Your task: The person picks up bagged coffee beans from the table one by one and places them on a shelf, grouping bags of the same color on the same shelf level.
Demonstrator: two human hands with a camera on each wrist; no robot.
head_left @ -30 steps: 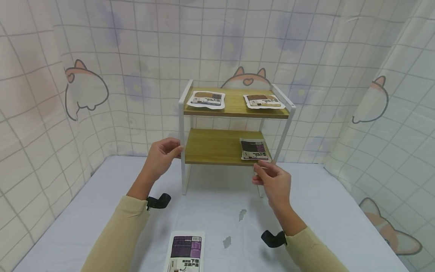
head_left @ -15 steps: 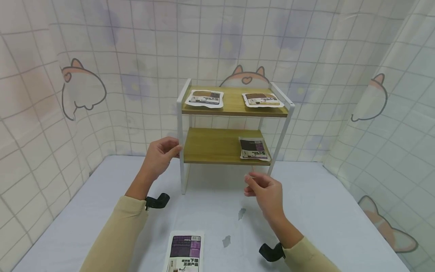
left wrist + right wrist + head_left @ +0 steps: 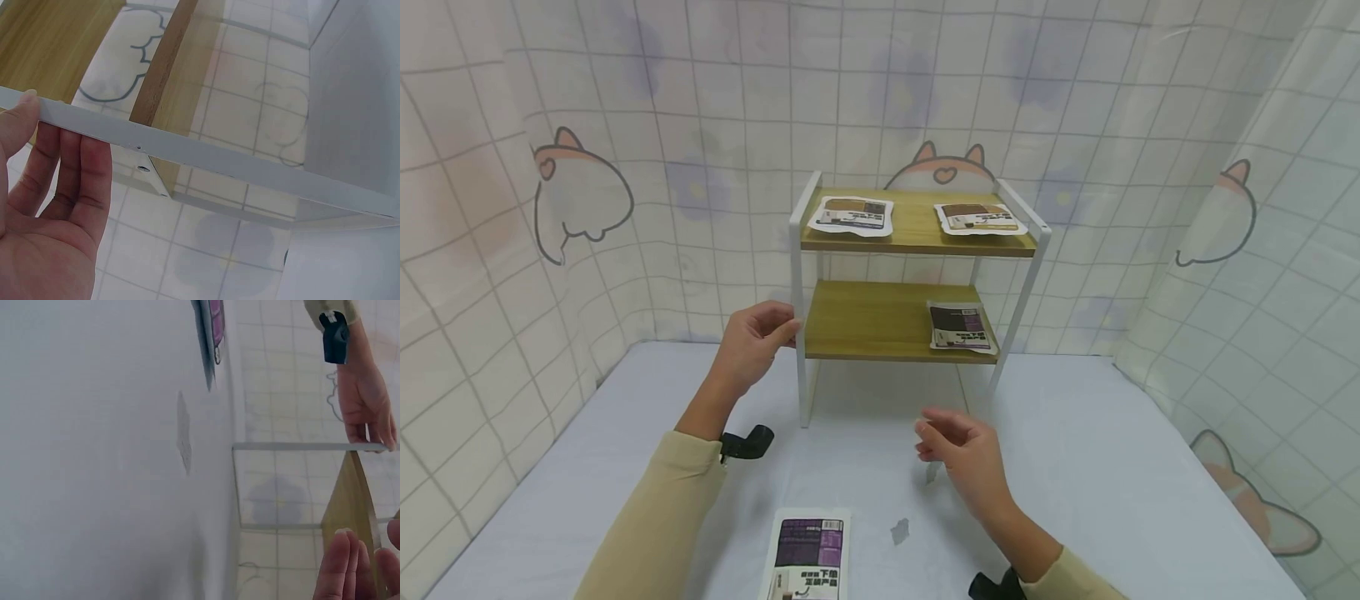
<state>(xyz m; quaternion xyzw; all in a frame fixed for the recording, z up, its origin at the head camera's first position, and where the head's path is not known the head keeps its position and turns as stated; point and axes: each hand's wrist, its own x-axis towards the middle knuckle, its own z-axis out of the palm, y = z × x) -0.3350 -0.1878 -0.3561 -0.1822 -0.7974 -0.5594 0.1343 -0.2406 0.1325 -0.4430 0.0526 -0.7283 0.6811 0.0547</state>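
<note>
A two-tier shelf rack (image 3: pixel 872 321) with wooden boards and white metal legs stands on the table. My left hand (image 3: pixel 751 343) holds its left front leg; in the left wrist view the thumb is on one side of that white leg (image 3: pixel 200 155) and the fingers are on the other. My right hand (image 3: pixel 964 457) is in front of the rack and below its lower board, its loosely bent fingers holding nothing. On the right of the lower board lies a dark purple and white packet (image 3: pixel 961 327). Nearest me on the table is a similar packet (image 3: pixel 809 550).
Two white packets with brown and cream print, one left (image 3: pixel 852 217) and one right (image 3: pixel 980 219), lie on the upper board. Grey patches (image 3: pixel 900 531) mark the white tablecloth (image 3: pixel 1097 467). A checked curtain (image 3: pixel 730 125) encloses the back and sides.
My right hand has moved away from the packet on the lower board, down and leftward toward me, and its fingers have loosened. The left hand keeps its hold on the leg.
</note>
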